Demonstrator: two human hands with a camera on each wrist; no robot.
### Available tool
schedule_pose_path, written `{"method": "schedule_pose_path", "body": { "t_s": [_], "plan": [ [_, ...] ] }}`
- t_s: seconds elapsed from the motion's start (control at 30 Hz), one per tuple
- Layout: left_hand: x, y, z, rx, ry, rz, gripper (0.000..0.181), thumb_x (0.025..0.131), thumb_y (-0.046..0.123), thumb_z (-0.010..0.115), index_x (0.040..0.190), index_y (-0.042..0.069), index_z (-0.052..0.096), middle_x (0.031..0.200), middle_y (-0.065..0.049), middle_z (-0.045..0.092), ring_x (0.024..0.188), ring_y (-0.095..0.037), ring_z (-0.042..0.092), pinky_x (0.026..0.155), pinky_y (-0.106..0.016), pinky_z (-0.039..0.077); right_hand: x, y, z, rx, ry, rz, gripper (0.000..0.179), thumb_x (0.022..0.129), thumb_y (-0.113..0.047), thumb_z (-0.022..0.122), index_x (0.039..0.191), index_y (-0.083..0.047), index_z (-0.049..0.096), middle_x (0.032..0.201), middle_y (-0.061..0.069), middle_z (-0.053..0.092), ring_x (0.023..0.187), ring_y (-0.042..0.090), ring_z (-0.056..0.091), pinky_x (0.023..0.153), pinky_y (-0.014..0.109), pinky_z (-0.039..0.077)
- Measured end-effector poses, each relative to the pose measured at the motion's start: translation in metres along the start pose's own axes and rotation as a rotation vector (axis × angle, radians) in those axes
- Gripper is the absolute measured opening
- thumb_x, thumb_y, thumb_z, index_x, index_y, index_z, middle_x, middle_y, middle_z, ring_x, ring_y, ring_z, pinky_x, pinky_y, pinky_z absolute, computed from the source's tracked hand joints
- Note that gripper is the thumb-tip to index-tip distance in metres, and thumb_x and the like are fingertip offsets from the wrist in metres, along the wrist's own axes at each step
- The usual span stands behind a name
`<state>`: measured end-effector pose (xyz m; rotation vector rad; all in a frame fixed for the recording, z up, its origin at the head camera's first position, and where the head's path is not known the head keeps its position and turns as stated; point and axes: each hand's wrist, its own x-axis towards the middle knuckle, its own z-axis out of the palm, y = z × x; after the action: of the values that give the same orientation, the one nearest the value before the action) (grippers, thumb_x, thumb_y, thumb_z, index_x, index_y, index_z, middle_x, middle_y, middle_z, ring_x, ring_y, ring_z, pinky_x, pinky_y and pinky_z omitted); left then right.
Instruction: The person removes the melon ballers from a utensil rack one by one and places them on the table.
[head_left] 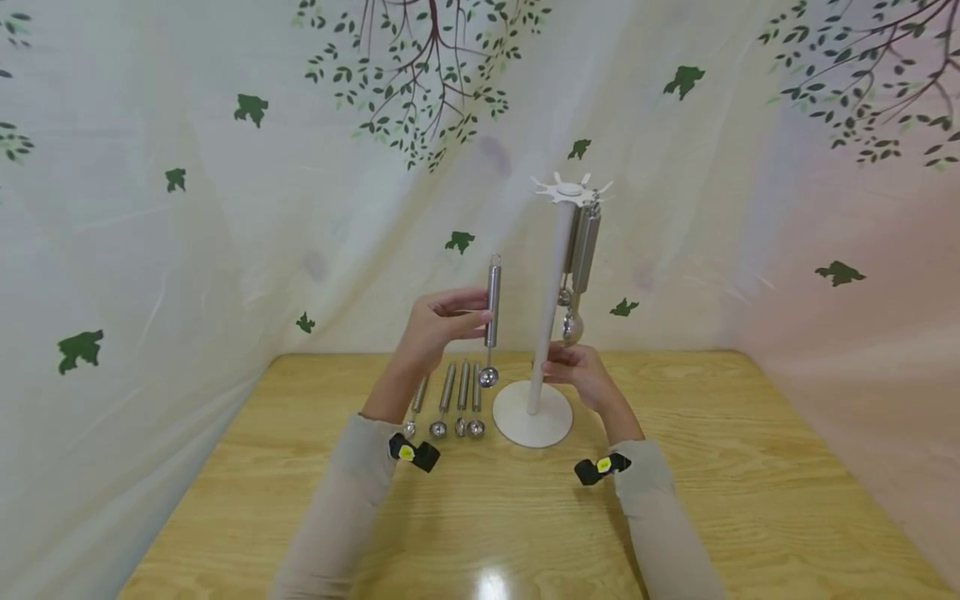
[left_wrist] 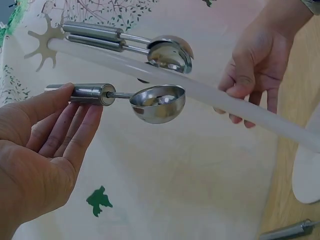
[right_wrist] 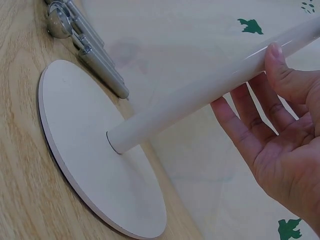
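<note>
My left hand (head_left: 442,323) pinches the handle of a steel melon baller (head_left: 492,304) between thumb and fingers. It hangs upright in the air, round bowl down and hanging loop up, just left of a white rotating-style stand's pole (head_left: 552,308). In the left wrist view, the hollow of its bowl (left_wrist: 159,107) shows. My right hand (head_left: 585,379) grips the pole low down, thumb (right_wrist: 276,59) on one side and fingers on the other. A few steel scoops (head_left: 587,254) hang from the right side of the stand's star-shaped top (head_left: 570,192).
Several more melon ballers (head_left: 447,390) lie side by side on the wooden table (head_left: 465,517), left of the stand's round white base (head_left: 513,425). Behind the table hangs a pale cloth (head_left: 375,225) printed with leaves and branches.
</note>
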<state>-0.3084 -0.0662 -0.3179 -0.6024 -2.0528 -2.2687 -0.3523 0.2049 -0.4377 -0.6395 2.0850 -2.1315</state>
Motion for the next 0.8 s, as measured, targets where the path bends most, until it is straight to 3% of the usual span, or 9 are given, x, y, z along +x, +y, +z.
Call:
{"method": "schedule_pose_path", "body": {
  "t_s": [0.27,0.8],
  "plan": [
    [-0.011,-0.026,-0.033,-0.001,0.065,-0.092,0.039,0.093,-0.001,0.07,0.131,-0.008,0.062,0.099,0.005,0.077,0.091,-0.01,0.075,0.086,-0.035,0.064,0.0,-0.001,-0.001,-0.036,-0.017,-0.005,0.036,0.097,0.004,0.063,0.126,0.022,0.052,0.097,-0.013,0.074,0.094,0.007,0.072,0.086,0.029,0.063],
    [-0.039,-0.065,-0.112,0.107,0.128,-0.318,0.051,0.096,0.006,0.069,0.142,-0.01,0.051,0.104,0.005,0.072,0.093,-0.008,0.071,0.089,-0.033,0.063,0.0,-0.002,-0.001,-0.03,-0.022,-0.003,0.038,0.097,0.004,0.063,0.128,0.023,0.051,0.098,-0.012,0.073,0.093,0.008,0.072,0.087,0.03,0.063]
  ]
}}
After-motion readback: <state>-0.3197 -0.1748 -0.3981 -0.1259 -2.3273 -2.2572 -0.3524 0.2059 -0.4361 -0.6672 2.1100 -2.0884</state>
